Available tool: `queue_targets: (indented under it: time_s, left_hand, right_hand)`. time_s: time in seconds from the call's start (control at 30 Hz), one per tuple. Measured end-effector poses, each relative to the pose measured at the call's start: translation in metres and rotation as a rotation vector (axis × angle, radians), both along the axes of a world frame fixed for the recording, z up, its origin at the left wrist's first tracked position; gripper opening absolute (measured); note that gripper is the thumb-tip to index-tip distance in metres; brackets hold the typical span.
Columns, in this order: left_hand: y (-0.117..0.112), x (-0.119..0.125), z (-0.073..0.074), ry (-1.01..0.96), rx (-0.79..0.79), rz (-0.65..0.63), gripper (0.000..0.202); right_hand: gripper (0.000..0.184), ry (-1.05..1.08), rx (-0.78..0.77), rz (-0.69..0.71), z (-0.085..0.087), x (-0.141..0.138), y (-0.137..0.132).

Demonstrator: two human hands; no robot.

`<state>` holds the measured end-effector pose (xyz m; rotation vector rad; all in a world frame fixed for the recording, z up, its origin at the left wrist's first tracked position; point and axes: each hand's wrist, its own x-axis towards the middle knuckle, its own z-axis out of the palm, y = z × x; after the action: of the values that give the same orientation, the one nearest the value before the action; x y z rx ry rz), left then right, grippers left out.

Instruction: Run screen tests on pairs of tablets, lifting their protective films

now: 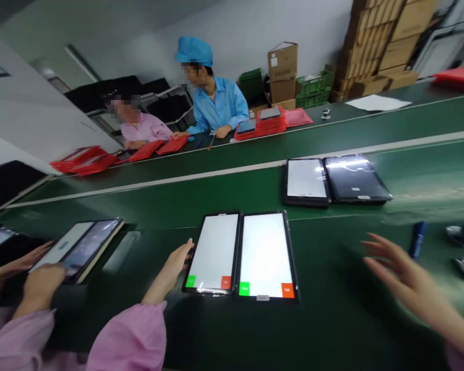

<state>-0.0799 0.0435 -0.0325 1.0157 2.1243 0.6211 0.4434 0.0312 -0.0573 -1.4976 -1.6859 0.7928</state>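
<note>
Two tablets lie side by side in front of me on the green belt, both with white screens and a green and a red square at the bottom: the left tablet (213, 252) and the right tablet (265, 255). My left hand (174, 268), in a pink sleeve, rests with its fingers stretched out against the left tablet's left edge and holds nothing. My right hand (402, 275) hovers over the belt to the right of the tablets, fingers spread and slightly blurred. It touches nothing.
Another pair of tablets (334, 179) lies farther along the belt. A co-worker's hands (38, 283) at the left hold tablets (81, 246). A blue pen (417, 238) and metal items lie at the right. Across the belt, two people sit by red sleeves (83, 159) and stacked tablets (269, 121).
</note>
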Motion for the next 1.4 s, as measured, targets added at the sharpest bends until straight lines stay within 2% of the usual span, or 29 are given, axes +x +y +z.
queue_targets:
  time_s: [0.03,0.07,0.13,0.2,0.3,0.43,0.53,0.67,0.8,0.83,0.9,0.97,1.03,1.07,1.13,1.2,1.23,1.3,1.37,1.4]
  left_hand:
    - [0.005,0.015,0.001,-0.038,-0.009,-0.019,0.078]
    - [0.010,0.029,0.002,-0.072,-0.023,-0.042,0.077]
    - [0.018,0.052,0.005,-0.124,-0.051,-0.084,0.074]
    - [0.021,0.072,0.006,-0.165,-0.066,-0.110,0.073]
    - [0.018,0.099,0.003,-0.239,-0.077,-0.119,0.074]
    - [0.007,0.134,-0.009,-0.366,-0.069,-0.158,0.071]
    - [0.001,0.152,-0.015,-0.417,-0.034,-0.188,0.068]
    - [0.003,0.158,-0.016,-0.337,-0.021,-0.235,0.076]
    - [0.014,0.150,-0.007,-0.254,-0.147,-0.390,0.087]
    - [0.015,0.148,-0.004,-0.196,-0.185,-0.428,0.088]
    - [0.011,0.144,0.001,0.046,-0.205,-0.462,0.085]
    - [-0.002,0.145,0.004,0.384,-0.064,-0.480,0.079]
    - [-0.024,0.157,0.003,0.621,0.198,-0.563,0.070]
    - [-0.036,0.168,0.002,0.652,0.332,-0.657,0.063]
    - [-0.060,0.198,-0.004,0.574,0.553,-0.926,0.049]
    - [-0.078,0.232,-0.012,0.464,0.729,-1.192,0.044]
    - [-0.084,0.247,-0.016,0.451,0.803,-1.274,0.041]
    - [-0.093,0.272,-0.024,0.491,0.909,-1.296,0.027]
    - [-0.098,0.285,-0.031,0.518,0.931,-1.228,0.008]
    - [-0.100,0.289,-0.033,0.506,0.913,-1.191,0.006]
  right_hand:
    - [0.068,0.139,-0.211,0.076,-0.004,-0.011,0.006]
    - [0.079,0.196,-0.344,0.123,-0.008,-0.023,0.014]
    - [0.084,0.259,-0.485,0.123,-0.013,-0.042,0.029]
    - [0.079,0.271,-0.566,0.073,-0.016,-0.047,0.040]
    - [0.075,0.258,-0.657,-0.012,-0.014,-0.028,0.043]
    - [0.074,0.169,-0.702,-0.106,-0.005,0.016,0.027]
    - [0.069,0.062,-0.683,-0.149,0.001,0.041,0.010]
    - [0.062,-0.097,-0.579,-0.131,0.006,0.059,0.003]
    - [0.056,-0.300,-0.271,-0.164,0.004,0.077,0.021]
    - [0.054,-0.356,-0.191,-0.189,0.002,0.083,0.026]
    - [0.046,-0.447,-0.072,-0.208,-0.004,0.096,0.031]
    - [0.038,-0.506,0.000,-0.192,-0.009,0.107,0.030]
    - [0.033,-0.545,0.064,-0.181,-0.010,0.113,0.028]
    - [0.032,-0.556,0.095,-0.174,-0.009,0.113,0.028]
    - [0.031,-0.554,0.144,-0.126,-0.007,0.105,0.034]
    - [0.033,-0.518,0.169,-0.035,-0.006,0.090,0.049]
    - [0.033,-0.494,0.175,0.012,-0.007,0.081,0.060]
    - [0.029,-0.445,0.181,0.086,-0.011,0.065,0.082]
    - [0.025,-0.406,0.198,0.115,-0.016,0.054,0.098]
    - [0.025,-0.391,0.216,0.115,-0.019,0.051,0.101]
